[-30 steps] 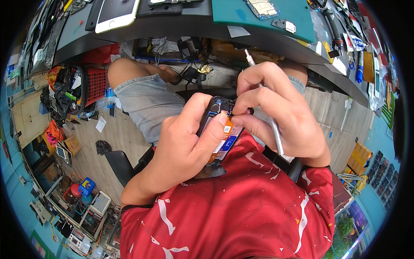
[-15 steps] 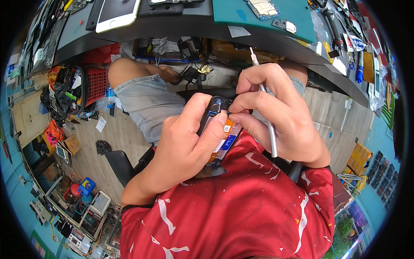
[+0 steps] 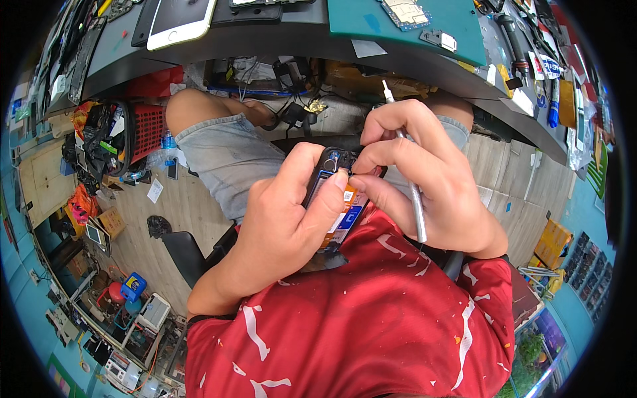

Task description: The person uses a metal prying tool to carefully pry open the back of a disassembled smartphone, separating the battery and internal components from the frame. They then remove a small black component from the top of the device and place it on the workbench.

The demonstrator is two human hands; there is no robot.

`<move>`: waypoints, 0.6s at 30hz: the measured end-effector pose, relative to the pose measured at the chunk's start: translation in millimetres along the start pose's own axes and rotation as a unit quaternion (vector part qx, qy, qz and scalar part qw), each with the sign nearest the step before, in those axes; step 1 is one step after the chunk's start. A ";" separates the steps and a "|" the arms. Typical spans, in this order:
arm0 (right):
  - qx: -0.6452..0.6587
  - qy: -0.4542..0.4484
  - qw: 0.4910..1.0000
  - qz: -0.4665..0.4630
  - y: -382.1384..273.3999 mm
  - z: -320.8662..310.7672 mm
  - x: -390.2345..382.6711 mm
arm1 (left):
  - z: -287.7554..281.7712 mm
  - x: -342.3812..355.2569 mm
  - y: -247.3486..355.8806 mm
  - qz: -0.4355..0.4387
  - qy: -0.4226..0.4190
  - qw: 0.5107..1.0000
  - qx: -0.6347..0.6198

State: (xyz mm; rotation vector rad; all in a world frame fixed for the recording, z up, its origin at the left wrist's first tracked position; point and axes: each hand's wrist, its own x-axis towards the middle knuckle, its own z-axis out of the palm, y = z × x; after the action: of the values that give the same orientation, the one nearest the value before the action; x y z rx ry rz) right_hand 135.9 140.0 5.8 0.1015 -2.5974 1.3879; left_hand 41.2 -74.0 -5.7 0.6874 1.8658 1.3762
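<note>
Desk (image 3: 285,38) blocks ahead; room opens leftward above the floor (image 3: 184,207) (armrest (image 3: 184,257) aside).

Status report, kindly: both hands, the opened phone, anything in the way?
Left hand gripping opened phone. Right hand at phone's far end, holding slim silver tool. Left thumb covering part of phone's inside.

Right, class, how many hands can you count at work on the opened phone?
2: the left hand grips the opened phone from its left side; the right hand is at its upper end, holding a silver pen-shaped tool.
</note>
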 end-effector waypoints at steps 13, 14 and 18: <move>0.044 0.007 0.999 -0.016 8.9 2.5 2.3 | 4.3 -1.6 -4.4 -0.030 0.013 0.997 -0.069; 0.042 0.013 0.999 -0.021 9.6 2.9 2.5 | 4.2 -1.7 -4.7 -0.028 0.010 0.997 -0.071; 0.033 0.016 0.999 -0.031 10.9 1.8 3.6 | 2.6 -0.8 -3.1 -0.015 0.007 0.998 -0.053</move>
State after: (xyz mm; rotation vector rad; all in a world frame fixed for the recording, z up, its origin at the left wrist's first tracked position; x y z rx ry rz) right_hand 130.6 144.7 -3.4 0.1666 -2.5007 1.4429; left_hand 43.7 -74.0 -8.9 0.5954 1.7927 1.4523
